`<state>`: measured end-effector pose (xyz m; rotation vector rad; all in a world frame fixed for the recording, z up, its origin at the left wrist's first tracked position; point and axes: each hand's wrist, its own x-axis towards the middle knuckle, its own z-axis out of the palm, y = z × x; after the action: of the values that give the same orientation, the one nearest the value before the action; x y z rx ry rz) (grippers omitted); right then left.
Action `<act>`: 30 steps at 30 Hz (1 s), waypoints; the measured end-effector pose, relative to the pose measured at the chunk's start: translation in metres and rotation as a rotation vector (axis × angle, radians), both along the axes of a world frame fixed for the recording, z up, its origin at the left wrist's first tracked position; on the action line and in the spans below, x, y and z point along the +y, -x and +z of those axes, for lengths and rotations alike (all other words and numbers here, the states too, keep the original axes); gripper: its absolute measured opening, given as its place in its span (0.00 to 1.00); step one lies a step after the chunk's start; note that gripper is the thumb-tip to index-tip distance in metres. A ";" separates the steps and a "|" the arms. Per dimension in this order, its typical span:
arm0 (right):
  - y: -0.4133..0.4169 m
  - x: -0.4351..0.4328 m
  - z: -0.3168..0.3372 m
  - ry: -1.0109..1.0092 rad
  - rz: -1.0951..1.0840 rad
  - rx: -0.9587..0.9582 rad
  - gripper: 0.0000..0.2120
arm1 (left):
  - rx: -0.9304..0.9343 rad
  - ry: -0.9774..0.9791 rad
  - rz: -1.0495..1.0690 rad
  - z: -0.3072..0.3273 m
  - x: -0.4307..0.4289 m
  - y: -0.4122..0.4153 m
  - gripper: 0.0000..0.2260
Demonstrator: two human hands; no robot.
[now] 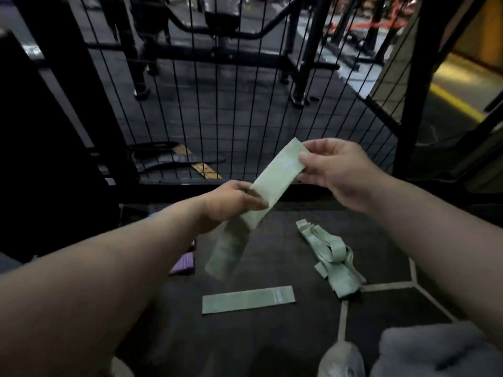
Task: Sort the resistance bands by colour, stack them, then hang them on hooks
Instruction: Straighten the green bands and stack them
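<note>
A black wire grid panel [217, 104] stands across the far side, and I can make out no hooks on it, so the hanging seems some way off. Below it the dark rubber floor [272, 254] serves as the sorting surface, with each colour kept to its own patch; there is no bin, tray or box in view, so nothing is held in a container. To the right lies a loose pile of green bands [329, 257], crumpled and overlapping, which looks like the unsorted supply. Between the two hands a pale green band [275, 175] is held taut and tilted above the floor, probably to flatten it before it is laid down. The right hand [334, 170] pinches its upper end between thumb and fingers, and the left hand [231, 205] has its fingers curled round the lower end. A blurred green strip [226, 254] hangs below the left hand; I cannot tell whether it is a second band or more of the same one. Nearer the person, one flat green band [247, 299] lies smooth on the floor, likely the base of the green stack. Some purple bands [183, 263] sit apart on the left, half hidden by the left forearm.
</note>
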<state>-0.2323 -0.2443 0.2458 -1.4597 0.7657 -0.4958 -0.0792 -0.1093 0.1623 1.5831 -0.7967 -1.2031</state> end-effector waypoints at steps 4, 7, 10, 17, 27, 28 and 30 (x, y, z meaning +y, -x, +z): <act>0.018 0.011 0.011 -0.069 -0.091 -0.097 0.06 | 0.077 0.016 -0.109 0.038 0.026 0.003 0.13; 0.026 0.009 0.007 -0.111 -0.123 -0.159 0.05 | 0.126 -0.001 -0.186 0.052 0.041 -0.001 0.07; 0.026 -0.010 0.004 -0.188 -0.273 -0.224 0.05 | 0.112 -0.063 -0.183 0.052 0.051 -0.005 0.04; 0.025 -0.001 -0.006 -0.454 0.106 0.257 0.23 | 0.339 -0.011 0.219 0.042 0.024 0.012 0.08; -0.006 0.046 -0.027 -0.024 0.213 0.323 0.06 | 0.369 0.108 0.499 0.034 0.000 0.035 0.10; -0.007 0.043 -0.026 0.038 0.182 0.321 0.07 | 0.337 0.080 0.506 0.034 0.002 0.035 0.11; -0.008 0.037 -0.024 0.183 0.123 0.318 0.08 | 0.313 -0.032 0.526 0.031 0.007 0.031 0.11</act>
<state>-0.2241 -0.2073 0.2218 -1.7708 0.8907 -0.2456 -0.1097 -0.1025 0.1937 1.4567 -0.1418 -1.0350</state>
